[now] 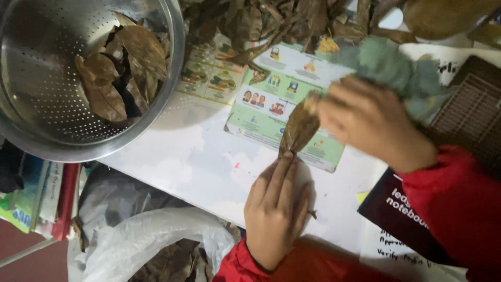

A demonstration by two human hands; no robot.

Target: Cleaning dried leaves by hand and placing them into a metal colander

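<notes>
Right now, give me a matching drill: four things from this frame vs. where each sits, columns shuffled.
Things:
1. metal colander
2. dry brown leaf
3. green cloth
4. clear plastic bag

Places:
A. bunched in the right hand
B. below the table edge, lower left
C. upper left, leaves inside
D. pinched at the stem end by the left hand

Pairs: 1-C, 2-D, 3-A, 4-B

Green-and-white illustrated rectangular leaflet [271, 99] flat on white table [198, 156], under dry leaves [282, 21].
</notes>
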